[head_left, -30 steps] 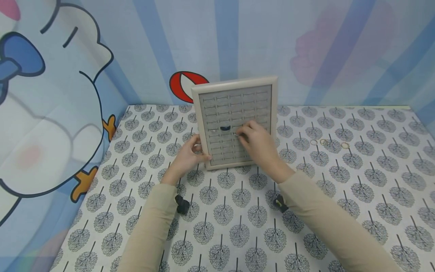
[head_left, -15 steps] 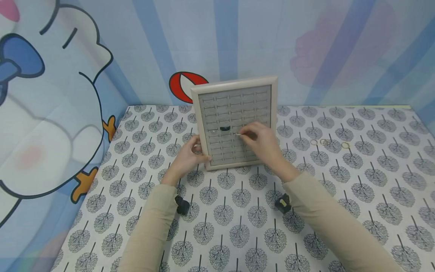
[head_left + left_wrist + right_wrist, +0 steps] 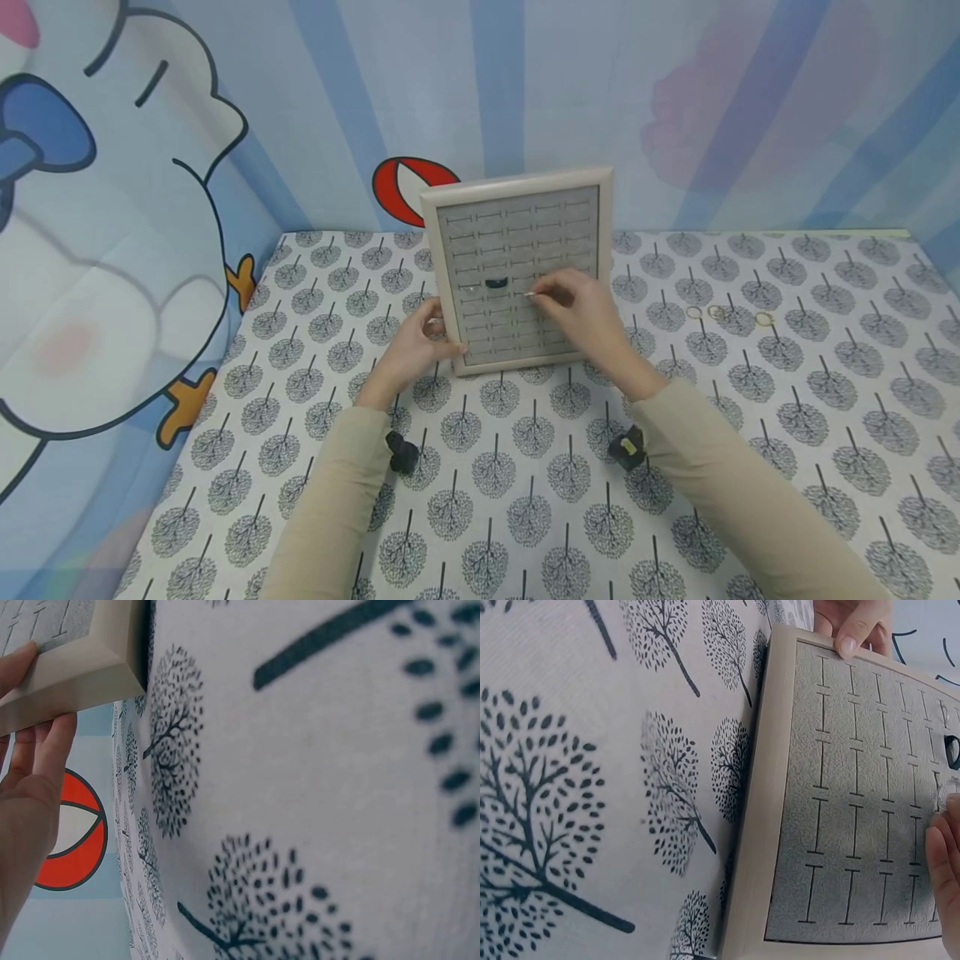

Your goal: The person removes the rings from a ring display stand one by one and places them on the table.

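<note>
A ring display board (image 3: pixel 517 185) with a pale wooden frame and grey slotted padding stands upright, tilted slightly, on the patterned cloth. My left hand (image 3: pixel 412 346) grips its lower left edge, thumb on the front and fingers behind, as the left wrist view also shows. My right hand (image 3: pixel 581 317) pinches a small silvery ring (image 3: pixel 530 293) between thumb and forefinger, right at a slot in the middle of the padding. A dark ring (image 3: pixel 497 283) sits in the same row to the left, with a small clear-stoned ring (image 3: pixel 471 288) beyond it.
To the right on the tree-print tablecloth (image 3: pixel 495 475) lie a thin ring (image 3: pixel 693 312), a second ring (image 3: pixel 716 312) and a gold ring (image 3: pixel 763 319). A cartoon-printed backdrop (image 3: pixel 600 83) rises behind the table. Black wrist devices hang by both sleeves.
My right hand has shifted a little to the right and opened its view of the slot, so the pinched ring shows more at the fingertips. The left hand and the board have stayed put.
</note>
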Available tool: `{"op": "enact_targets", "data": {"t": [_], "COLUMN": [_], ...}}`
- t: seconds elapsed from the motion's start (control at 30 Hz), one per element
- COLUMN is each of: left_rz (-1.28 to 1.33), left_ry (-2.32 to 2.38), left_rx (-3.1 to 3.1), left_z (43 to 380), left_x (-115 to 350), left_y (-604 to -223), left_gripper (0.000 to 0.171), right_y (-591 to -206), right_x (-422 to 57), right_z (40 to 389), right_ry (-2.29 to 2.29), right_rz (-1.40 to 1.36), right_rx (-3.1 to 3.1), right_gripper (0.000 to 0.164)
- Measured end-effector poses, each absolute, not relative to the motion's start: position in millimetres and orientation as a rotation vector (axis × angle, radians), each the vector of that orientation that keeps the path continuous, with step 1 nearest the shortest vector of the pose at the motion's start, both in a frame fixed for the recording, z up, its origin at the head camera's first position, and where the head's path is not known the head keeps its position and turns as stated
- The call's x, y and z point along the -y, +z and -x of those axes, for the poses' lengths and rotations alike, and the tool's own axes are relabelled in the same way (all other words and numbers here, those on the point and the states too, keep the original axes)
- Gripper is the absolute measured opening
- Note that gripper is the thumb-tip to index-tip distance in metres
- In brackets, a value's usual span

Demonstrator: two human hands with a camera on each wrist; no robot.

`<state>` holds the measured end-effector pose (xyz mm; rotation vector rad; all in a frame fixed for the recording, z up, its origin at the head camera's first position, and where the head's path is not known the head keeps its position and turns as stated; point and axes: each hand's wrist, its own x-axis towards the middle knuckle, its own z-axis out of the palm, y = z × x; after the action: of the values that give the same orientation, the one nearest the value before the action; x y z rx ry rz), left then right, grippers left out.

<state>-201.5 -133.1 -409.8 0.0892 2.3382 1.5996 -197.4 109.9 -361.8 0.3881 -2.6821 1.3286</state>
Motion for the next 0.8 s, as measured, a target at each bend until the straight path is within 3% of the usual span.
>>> {"op": "enact_targets", "data": {"t": [0.37,0.8], "left_rz": [-0.090,-0.095], "left_ry": [1.605,1.604], "left_rx": [-2.331,-2.334], "left_z": [200.1,200.2], "left_x": [132.8,132.4], "left_y": [-408.5,-408.3], "left_gripper": [0.065,0.064], "right_y": [-354.4,-342.3], "right_x": [-136.3,-208.4], "right_z": [201.0,203.9], "right_ry": [1.477,1.520], "right_rz": [-0.133,0.295], "right_rx": [2.619,2.422], "right_gripper": [0.025,0.037]}}
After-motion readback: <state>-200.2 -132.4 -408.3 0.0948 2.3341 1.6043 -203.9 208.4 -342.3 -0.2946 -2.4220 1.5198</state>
